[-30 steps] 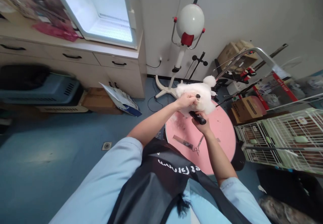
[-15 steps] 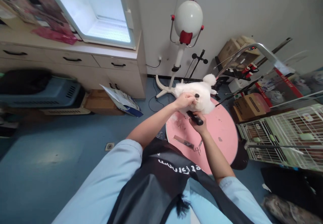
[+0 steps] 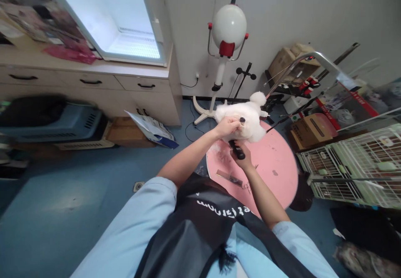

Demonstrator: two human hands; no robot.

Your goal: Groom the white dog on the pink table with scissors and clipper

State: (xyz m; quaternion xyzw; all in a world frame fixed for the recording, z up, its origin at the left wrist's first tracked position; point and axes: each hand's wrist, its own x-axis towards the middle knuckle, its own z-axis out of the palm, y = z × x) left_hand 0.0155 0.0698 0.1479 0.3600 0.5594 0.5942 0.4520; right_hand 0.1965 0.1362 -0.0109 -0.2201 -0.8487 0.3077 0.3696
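Left hand [image 3: 227, 126] cups the white dog's [image 3: 247, 117] head; just below it, right hand [image 3: 241, 157] is closed on a black clipper [image 3: 236, 150] — probably under the chin, so short, light strokes suit best.

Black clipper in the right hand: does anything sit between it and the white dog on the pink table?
Nothing visible does. The right hand holds the black clipper with its tip at the white dog, beside the left hand gripping the dog.
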